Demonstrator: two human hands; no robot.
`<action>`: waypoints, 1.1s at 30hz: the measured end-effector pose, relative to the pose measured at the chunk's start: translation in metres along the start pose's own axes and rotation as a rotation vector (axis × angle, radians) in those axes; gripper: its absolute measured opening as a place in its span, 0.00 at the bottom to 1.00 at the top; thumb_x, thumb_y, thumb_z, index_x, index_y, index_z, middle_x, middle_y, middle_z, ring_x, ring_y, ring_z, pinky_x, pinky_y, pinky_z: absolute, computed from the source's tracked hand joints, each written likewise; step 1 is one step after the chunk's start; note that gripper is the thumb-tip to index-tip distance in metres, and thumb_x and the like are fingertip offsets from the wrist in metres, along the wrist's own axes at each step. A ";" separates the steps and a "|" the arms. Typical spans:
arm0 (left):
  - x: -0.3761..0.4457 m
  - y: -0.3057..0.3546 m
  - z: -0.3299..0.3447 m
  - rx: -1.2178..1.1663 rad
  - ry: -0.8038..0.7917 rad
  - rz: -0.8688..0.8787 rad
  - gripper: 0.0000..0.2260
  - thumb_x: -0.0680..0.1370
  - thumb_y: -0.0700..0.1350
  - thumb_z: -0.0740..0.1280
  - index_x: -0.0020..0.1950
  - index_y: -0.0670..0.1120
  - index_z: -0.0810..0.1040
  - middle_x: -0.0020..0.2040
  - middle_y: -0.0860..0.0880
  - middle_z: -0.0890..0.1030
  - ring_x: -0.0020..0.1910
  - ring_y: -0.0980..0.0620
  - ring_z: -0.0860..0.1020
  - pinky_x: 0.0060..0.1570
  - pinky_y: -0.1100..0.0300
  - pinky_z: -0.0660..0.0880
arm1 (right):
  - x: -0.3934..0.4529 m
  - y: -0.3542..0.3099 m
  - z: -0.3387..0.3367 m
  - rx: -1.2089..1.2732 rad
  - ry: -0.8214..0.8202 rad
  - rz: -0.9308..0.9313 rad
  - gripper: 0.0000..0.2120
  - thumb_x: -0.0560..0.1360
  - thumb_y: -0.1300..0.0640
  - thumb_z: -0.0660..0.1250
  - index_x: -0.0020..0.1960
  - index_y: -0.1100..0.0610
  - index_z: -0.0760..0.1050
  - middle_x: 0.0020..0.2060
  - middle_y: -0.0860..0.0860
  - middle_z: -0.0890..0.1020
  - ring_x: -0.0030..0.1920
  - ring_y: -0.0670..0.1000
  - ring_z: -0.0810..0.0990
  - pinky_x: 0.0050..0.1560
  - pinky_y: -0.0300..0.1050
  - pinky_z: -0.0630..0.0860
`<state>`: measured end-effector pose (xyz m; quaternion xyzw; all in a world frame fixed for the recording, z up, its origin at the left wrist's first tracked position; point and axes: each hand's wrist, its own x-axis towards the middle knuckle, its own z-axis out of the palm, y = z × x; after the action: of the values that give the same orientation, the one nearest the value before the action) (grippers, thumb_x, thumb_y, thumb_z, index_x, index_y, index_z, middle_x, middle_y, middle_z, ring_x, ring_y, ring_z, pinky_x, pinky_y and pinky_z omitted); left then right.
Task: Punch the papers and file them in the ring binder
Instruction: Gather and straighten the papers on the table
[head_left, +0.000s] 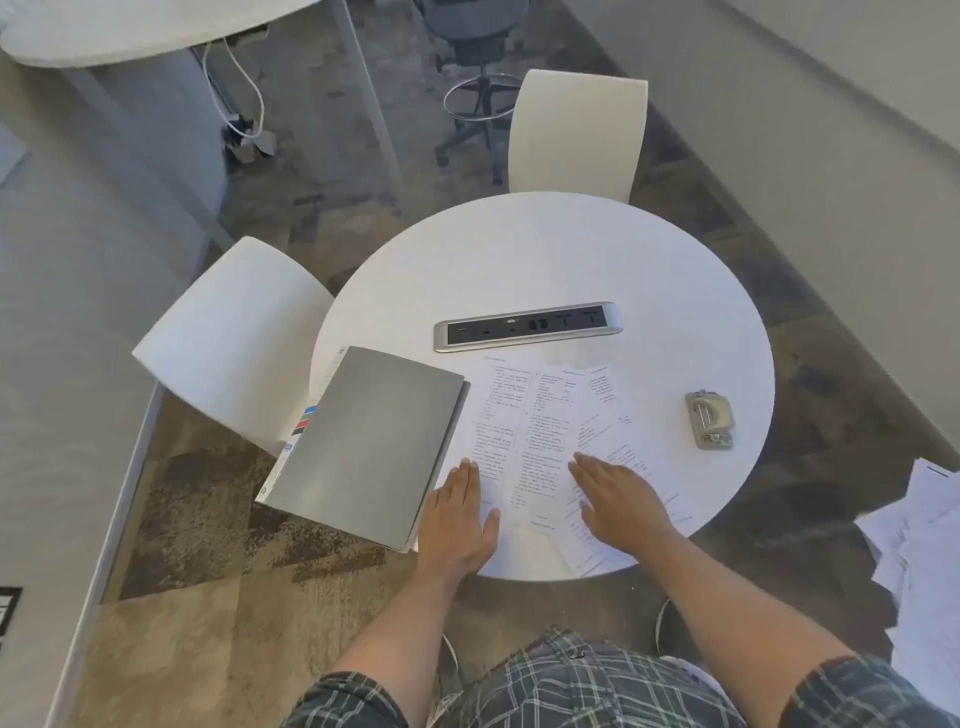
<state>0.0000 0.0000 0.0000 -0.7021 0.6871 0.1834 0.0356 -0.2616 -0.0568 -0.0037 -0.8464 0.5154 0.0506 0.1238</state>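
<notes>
Several printed papers (540, 415) lie fanned out on the near part of the round white table (545, 249). My left hand (457, 514) rests flat on their left edge with its fingers straight. My right hand (621, 499) lies flat on the sheets to the right, fingers stretched forward. A closed grey ring binder (369, 441) lies left of the papers, hanging over the table's left edge, with coloured tabs showing at its side. A beige hole punch (709, 420) stands on the table to the right, apart from both hands.
A silver power strip (527, 326) is set into the table beyond the papers. Two white chairs (576, 130) (234, 338) stand at the far and left sides. More loose sheets (919, 540) lie on the floor at the right.
</notes>
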 end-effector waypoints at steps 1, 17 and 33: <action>0.001 -0.001 0.002 -0.007 -0.018 -0.015 0.34 0.84 0.61 0.50 0.85 0.45 0.45 0.86 0.48 0.48 0.84 0.49 0.48 0.82 0.51 0.49 | 0.002 -0.002 0.004 0.000 -0.071 -0.024 0.31 0.85 0.46 0.57 0.84 0.54 0.55 0.83 0.51 0.58 0.82 0.53 0.61 0.79 0.51 0.61; 0.011 0.006 0.007 -0.133 -0.043 -0.156 0.28 0.84 0.60 0.55 0.81 0.47 0.66 0.80 0.50 0.67 0.80 0.50 0.65 0.78 0.51 0.62 | 0.023 -0.037 0.003 -0.305 -0.200 -0.214 0.33 0.78 0.39 0.64 0.75 0.60 0.68 0.72 0.65 0.74 0.61 0.62 0.80 0.66 0.56 0.75; 0.016 0.005 0.012 -0.065 0.087 -0.088 0.22 0.75 0.54 0.62 0.66 0.47 0.78 0.63 0.52 0.81 0.58 0.50 0.78 0.56 0.55 0.74 | 0.021 -0.033 0.011 -0.344 -0.086 -0.229 0.18 0.79 0.55 0.66 0.66 0.60 0.79 0.63 0.66 0.82 0.51 0.62 0.86 0.52 0.53 0.80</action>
<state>-0.0073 -0.0121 -0.0147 -0.7398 0.6501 0.1732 -0.0089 -0.2218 -0.0576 -0.0137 -0.9051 0.3940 0.1597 0.0041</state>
